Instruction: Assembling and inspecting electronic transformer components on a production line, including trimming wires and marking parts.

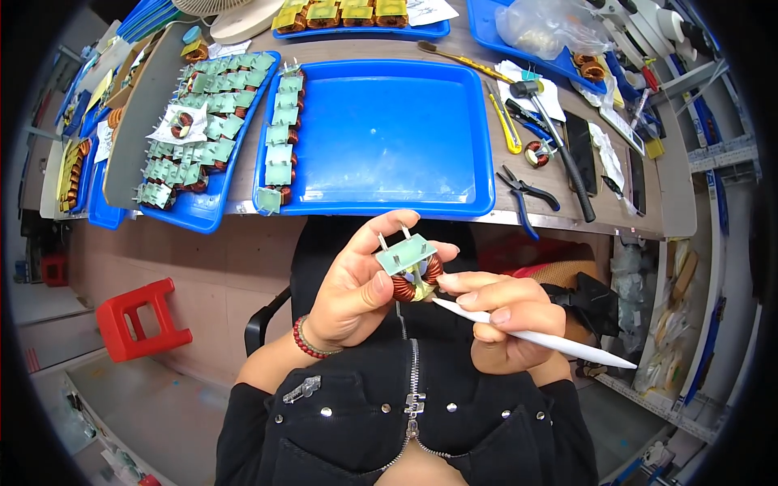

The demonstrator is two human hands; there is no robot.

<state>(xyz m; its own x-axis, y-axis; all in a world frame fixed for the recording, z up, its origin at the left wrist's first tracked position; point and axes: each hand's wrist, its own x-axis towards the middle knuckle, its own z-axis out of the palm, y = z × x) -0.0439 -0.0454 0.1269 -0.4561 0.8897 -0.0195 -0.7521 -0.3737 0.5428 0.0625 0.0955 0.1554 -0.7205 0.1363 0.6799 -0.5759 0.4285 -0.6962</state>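
Note:
Just in front of my chest, my left hand [344,292] grips a toroidal coil [405,288] between thumb and fingers. The coil has copper-coloured windings, and a pale green base plate [407,254] with metal pins sits on its upper side. Something yellowish shows in the middle of the ring. My right hand [512,316] is closed round a white pointed stick [579,348], held like a pen. The stick's tip is at the lower right of the coil; whether it touches cannot be made out. My right index finger is close beside the windings.
Beyond my hands lies a blue tray [381,138] with a column of green-plated coils [280,154] along its left side. Another blue tray [209,212] at left is packed with similar coils. Pliers [527,194], a hammer [559,146] and a yellow cutter [506,123] lie right. A red stool [142,320] stands left.

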